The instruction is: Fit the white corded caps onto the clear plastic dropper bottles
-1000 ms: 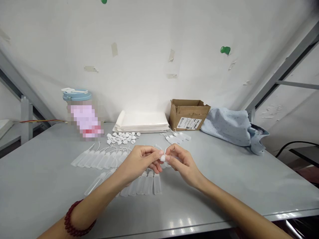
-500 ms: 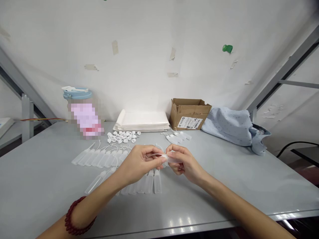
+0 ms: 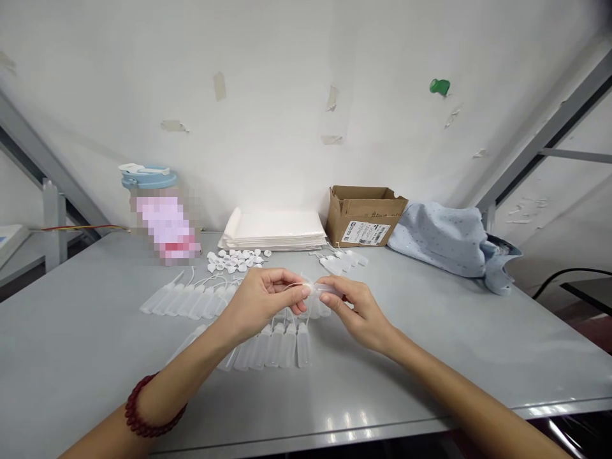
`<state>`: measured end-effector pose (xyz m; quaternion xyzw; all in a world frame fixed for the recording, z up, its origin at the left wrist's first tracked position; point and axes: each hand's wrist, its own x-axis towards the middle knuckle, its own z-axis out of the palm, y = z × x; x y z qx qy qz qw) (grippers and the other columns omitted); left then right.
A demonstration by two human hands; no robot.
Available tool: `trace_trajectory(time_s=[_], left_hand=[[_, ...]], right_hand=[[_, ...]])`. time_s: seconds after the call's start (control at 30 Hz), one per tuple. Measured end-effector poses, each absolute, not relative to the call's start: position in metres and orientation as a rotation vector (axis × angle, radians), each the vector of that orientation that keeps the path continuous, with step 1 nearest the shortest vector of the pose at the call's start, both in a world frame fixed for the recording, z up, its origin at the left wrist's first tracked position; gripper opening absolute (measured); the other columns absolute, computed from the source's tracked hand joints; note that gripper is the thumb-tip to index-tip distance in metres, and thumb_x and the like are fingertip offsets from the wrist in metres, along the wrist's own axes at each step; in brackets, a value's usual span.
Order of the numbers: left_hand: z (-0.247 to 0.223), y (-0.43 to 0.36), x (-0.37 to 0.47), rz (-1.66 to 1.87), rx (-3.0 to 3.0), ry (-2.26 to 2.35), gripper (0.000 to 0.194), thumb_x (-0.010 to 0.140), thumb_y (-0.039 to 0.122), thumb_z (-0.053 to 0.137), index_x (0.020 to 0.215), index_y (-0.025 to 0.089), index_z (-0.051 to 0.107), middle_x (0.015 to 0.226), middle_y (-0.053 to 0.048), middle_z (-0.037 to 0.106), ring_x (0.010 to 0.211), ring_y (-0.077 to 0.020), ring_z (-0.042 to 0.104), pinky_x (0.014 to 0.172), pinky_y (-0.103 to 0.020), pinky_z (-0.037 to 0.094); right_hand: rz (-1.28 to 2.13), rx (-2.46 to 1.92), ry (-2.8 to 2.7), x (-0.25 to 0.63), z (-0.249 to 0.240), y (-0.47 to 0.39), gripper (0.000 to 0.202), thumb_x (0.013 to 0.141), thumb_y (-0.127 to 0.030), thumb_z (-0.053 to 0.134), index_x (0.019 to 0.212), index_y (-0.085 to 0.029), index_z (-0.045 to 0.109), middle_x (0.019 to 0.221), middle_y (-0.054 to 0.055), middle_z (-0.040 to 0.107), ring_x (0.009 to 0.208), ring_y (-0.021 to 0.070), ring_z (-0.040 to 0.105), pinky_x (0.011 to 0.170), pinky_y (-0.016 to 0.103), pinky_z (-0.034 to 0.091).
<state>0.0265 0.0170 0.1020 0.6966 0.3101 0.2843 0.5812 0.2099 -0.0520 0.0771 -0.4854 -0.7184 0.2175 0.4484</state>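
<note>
Between my hands, above the table, is a small translucent plastic bottle (image 3: 329, 289) lying roughly sideways. My left hand (image 3: 261, 303) is closed, thumb and fingers pinching the bottle's white neck end, where a thin strap or tube shows. With thumb and index finger, my right hand (image 3: 361, 312) grips the bottle's body from the other side. Similar bottles with thin white stems lie in a back row (image 3: 184, 301) and a front row (image 3: 272, 347), partly hidden by my left arm. More bottles (image 3: 319, 310) lie just below the hands.
A pile of small white caps (image 3: 234, 260) lies before a stack of white sheets or bags (image 3: 277, 231). Several bottles (image 3: 342, 261) rest by an open cardboard box (image 3: 366, 217). Light blue cloth (image 3: 437, 239) lies right; a blue-lidded container (image 3: 150, 178), partly blurred, stands left.
My right hand's lower fingers, curled beneath the bottle before, have drawn back; thumb and index finger now hold its body. Both hands sit slightly higher in the view. My left hand keeps its pinch.
</note>
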Motion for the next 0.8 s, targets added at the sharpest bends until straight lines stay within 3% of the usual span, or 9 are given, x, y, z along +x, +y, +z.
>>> trace_trajectory(time_s=[0.17,0.27,0.5,0.67,0.8], left_hand=[[0.1046,0.0137,0.0265,0.687,1.672,0.695,0.015,0.075,0.031,0.07,0.078,0.017,0.069,0.063,0.0,0.068,0.06,-0.0138,0.065,0.058,-0.023,0.05],[0.1063,0.013,0.0257,0.689,1.718,0.679,0.015,0.075,0.032,0.07,0.079,0.017,0.069,0.067,0.0,0.068,0.063,-0.0147,0.066,0.059,-0.023,0.051],[0.1085,0.0154,0.0235,0.7,1.85,0.709,0.025,0.087,0.034,0.056,0.074,0.018,0.07,0.065,0.0,0.069,0.058,-0.0112,0.062,0.057,-0.02,0.047],[0.1041,0.0169,0.0269,0.72,1.629,0.755,0.024,0.082,0.037,0.062,0.071,0.017,0.071,0.071,-0.002,0.068,0.067,-0.0146,0.064,0.057,-0.022,0.052],[0.1015,0.0184,0.0259,0.621,1.576,0.793,0.03,0.079,0.046,0.064,0.074,0.017,0.071,0.072,-0.004,0.068,0.07,-0.0171,0.064,0.057,-0.025,0.054]], right_hand=[[1.113,-1.156,-1.489,0.211,0.0828,-0.0509,0.034,0.086,-0.046,0.052,0.082,-0.014,0.061,0.058,-0.005,0.038,0.05,0.0082,0.028,0.047,0.024,0.023],[1.265,-1.117,-1.416,0.2121,0.0825,-0.0498,0.038,0.085,-0.051,0.052,0.078,-0.014,0.059,0.054,-0.007,0.03,0.048,0.0076,0.023,0.046,0.024,0.019],[0.975,-1.195,-1.602,0.2105,0.0845,-0.0526,0.031,0.089,-0.043,0.051,0.093,-0.016,0.064,0.068,-0.002,0.047,0.059,0.0103,0.036,0.054,0.026,0.028],[0.952,-1.216,-1.609,0.2102,0.0823,-0.0514,0.031,0.09,-0.041,0.048,0.098,-0.016,0.064,0.072,0.0,0.051,0.059,0.0107,0.039,0.054,0.025,0.03],[0.746,-1.251,-1.641,0.2097,0.0804,-0.0501,0.025,0.091,-0.035,0.049,0.098,-0.016,0.063,0.079,0.002,0.058,0.063,0.0121,0.044,0.055,0.025,0.033]])
